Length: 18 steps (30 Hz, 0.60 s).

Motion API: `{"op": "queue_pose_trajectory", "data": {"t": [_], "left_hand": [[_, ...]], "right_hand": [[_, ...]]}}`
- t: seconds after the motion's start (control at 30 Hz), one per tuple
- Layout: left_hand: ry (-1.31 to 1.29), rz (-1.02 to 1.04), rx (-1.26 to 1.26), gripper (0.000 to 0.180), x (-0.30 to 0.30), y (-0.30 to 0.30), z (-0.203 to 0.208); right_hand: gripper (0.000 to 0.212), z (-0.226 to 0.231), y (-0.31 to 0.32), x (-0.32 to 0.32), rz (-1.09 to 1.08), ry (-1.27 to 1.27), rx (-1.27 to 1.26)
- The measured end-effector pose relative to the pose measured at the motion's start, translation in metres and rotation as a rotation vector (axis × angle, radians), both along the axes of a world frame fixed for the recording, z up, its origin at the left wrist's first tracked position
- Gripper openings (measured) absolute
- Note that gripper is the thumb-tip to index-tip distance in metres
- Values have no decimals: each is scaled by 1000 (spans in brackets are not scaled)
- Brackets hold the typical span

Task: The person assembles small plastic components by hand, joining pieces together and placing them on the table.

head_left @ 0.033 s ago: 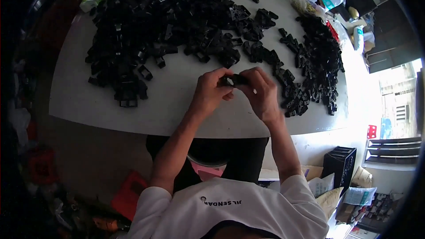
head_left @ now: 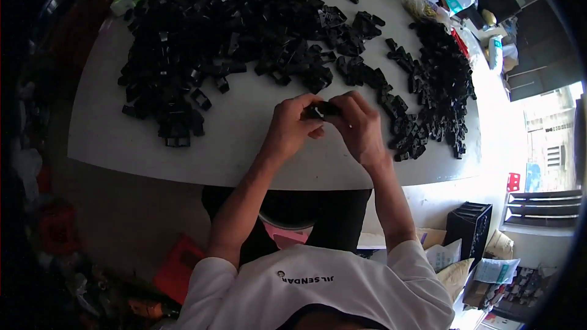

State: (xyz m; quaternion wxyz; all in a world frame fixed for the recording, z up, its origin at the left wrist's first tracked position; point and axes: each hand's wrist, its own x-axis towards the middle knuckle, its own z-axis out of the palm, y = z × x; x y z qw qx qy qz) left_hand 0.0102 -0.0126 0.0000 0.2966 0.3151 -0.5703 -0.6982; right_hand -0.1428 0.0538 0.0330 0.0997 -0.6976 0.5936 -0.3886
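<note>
With twelve o'clock pointing away from the person, a small, dark black part [head_left: 331, 109], apparently of moulded plastic, is held above the white, smooth, curved-edged worktop [head_left: 257, 156], between the two bare hands. The left grip [head_left: 288, 125] pinches its nine o'clock end between thumb and fingers, and the right grip [head_left: 361, 127] clasps its three o'clock end, so neither hand is nearer: both touch it. Its long axis seems to run from nine to three o'clock, straight from one set of fingertips to the other, though the fingers cover much of it and I cannot tell whether it is one piece or two pressed together. A broad, tangled heap of black, blocky, hollow-looking parts [head_left: 208, 36] spreads from the held part towards eleven o'clock, its closest edge just beside the left fingertips at twelve. A second, narrower heap of smaller black, angular pieces [head_left: 443, 79] lies between two and three o'clock, nearer the right hand; a black, knobbly strand of parts [head_left: 391, 104] passes just beside that hand's knuckles at about two o'clock.
</note>
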Motion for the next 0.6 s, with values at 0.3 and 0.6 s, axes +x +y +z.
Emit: {"op": "queue_pose_trajectory", "data": {"t": [0.3,0.6], "left_hand": [[109,8,32,22,7,1,-3],[104,38,124,16,13,5,12]], "right_hand": [[24,-14,-3,7,13,183,-5],[14,-7,8,6,53,-230,306]]}}
